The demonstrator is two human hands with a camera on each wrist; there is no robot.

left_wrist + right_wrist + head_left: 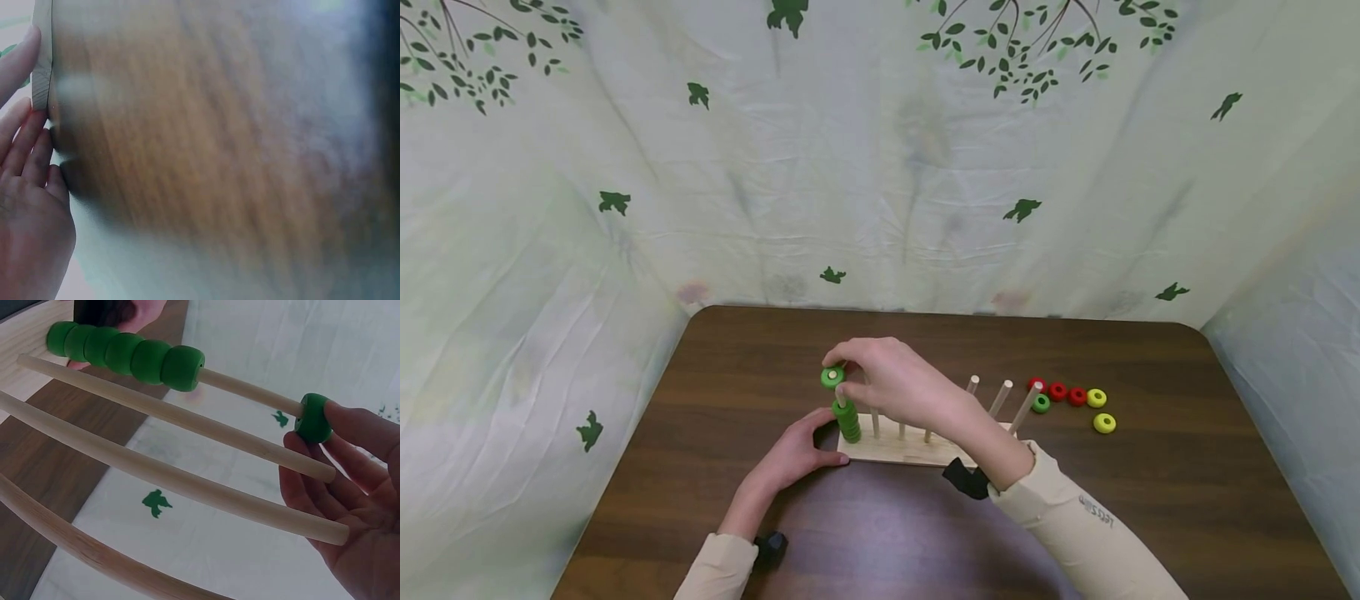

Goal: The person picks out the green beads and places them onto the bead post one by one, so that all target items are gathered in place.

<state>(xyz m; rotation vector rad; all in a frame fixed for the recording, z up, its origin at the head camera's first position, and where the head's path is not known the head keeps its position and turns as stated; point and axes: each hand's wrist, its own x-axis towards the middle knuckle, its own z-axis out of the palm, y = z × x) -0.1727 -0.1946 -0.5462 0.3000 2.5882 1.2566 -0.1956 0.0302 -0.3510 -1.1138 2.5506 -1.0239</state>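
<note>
A light wooden peg board (891,451) lies on the table, with several upright pegs. At its left end my left hand (793,450) holds the board, thumb at the front edge and fingers round the far side. Over the leftmost peg, my right hand (898,383) pinches a green bead (832,377) between thumb and fingers. In the right wrist view that bead sits round the peg's tip, apart from the stack of green beads (125,355) lower on the same peg. The neighbouring pegs (187,422) there carry no beads. My right forearm hides part of the board.
Right of the board lie red beads (1057,392), two yellow beads (1104,423) and a loose green bead (1041,403). A brown wooden table (760,358) bears everything. Behind it hangs a pale curtain (880,167) with leaf and bird prints.
</note>
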